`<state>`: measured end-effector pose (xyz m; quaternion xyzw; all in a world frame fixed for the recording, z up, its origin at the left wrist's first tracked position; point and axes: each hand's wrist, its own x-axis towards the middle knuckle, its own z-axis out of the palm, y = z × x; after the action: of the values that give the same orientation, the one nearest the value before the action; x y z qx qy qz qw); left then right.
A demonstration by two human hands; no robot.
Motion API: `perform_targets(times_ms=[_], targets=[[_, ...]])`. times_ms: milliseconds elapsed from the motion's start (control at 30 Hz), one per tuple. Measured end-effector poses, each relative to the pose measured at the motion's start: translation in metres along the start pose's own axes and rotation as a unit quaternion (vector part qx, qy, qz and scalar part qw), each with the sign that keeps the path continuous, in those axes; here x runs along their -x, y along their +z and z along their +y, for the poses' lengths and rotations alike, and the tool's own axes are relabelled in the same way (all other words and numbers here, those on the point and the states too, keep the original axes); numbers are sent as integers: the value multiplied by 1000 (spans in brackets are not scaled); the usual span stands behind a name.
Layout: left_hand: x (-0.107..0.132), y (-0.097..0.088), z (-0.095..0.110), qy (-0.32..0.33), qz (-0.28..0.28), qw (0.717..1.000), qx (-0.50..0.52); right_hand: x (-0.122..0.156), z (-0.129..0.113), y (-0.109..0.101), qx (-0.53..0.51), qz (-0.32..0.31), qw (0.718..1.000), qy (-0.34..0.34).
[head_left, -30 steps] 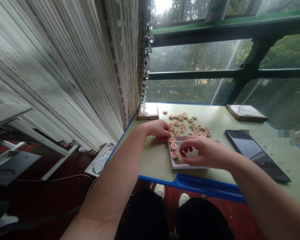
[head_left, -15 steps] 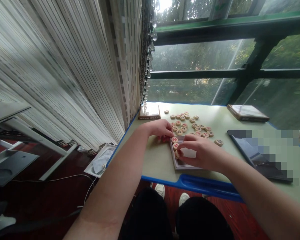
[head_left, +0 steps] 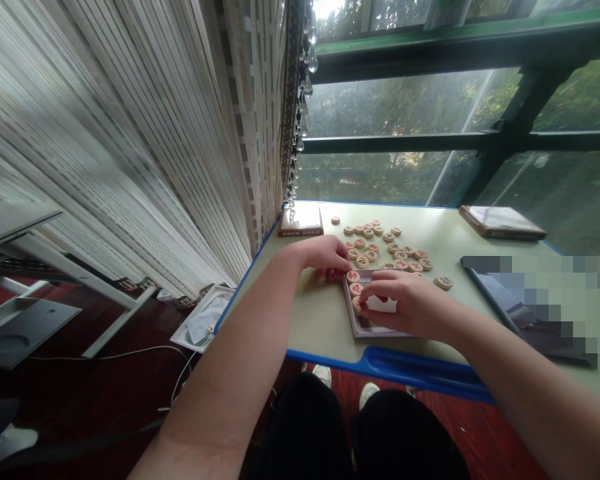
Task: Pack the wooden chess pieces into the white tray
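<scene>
A shallow white tray lies near the front edge of the pale green table. Three round wooden chess pieces with red characters stand in a column along the tray's left side. My right hand hovers over the tray, fingers curled and pinched at the lowest piece in that column. My left hand rests on the table at the tray's far left corner, fingers curled down against the corner. Behind the tray lie several loose wooden pieces.
A small box sits at the table's far left corner by the curtain. A flat case lies at the far right, and a dark tablet to the right. A blue rim edges the table front. One stray piece lies right of my right hand.
My right hand has shifted slightly left and nearer the column of pieces in the tray. The left hand has stayed at the tray's corner. The view has drifted a little.
</scene>
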<state>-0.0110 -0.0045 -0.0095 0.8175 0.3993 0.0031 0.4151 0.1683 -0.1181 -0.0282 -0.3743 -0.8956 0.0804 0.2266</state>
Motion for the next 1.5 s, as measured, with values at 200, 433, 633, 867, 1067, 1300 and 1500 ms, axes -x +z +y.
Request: perform_targets(times_ms=[200,433,633,867,1067,1300,1500], targets=[[0,0,0,-4,-1,1000,16,0,1,1,1,-3,1000,-1],[2,0,0,-14,3,1000,20,0,0,1,2,-5,1000,10],[6,0,7,-28,5,999,31,0,-5,-2,-3,-6,1000,11],[3,3,9,-39,15,998,38,1,-6,-7,-10,-2,1000,4],[0,4,8,-27,67,997,9,-1,8,-13,-1,62,996,65],[-3,7,4,0,135,990,-47,-2,22,-10,12,78,990,117],[-11,-1,-5,-37,388,892,-228,-8,28,1,24,115,975,188]])
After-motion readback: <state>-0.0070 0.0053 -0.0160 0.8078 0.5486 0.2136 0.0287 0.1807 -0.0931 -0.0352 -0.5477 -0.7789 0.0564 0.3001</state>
